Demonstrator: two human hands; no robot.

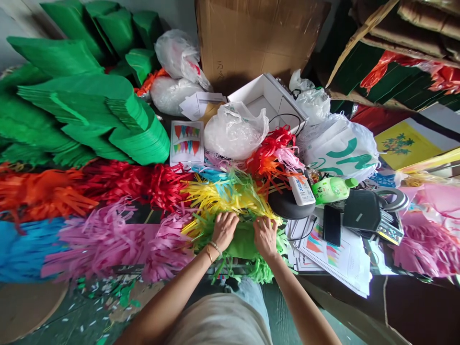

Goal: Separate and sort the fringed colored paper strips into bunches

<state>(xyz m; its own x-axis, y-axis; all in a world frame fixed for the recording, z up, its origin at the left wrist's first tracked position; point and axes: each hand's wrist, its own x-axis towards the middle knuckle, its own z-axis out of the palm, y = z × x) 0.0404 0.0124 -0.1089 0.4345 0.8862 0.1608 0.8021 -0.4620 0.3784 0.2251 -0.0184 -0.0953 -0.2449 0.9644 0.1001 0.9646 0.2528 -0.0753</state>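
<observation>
while left hand [224, 231] curls on green paper [241, 247], right hand [266, 235] matches.

The left forearm [176, 301] extends from the lower edge of the frame, up and to the right. The right forearm [301, 294] extends from the lower edge, up and to the left. The left hand [224, 232] and right hand [266, 236] are positioned near centre, side by side and apart, palms down, fingers bent and directed upward. Fingertip closure cannot be determined.
</observation>
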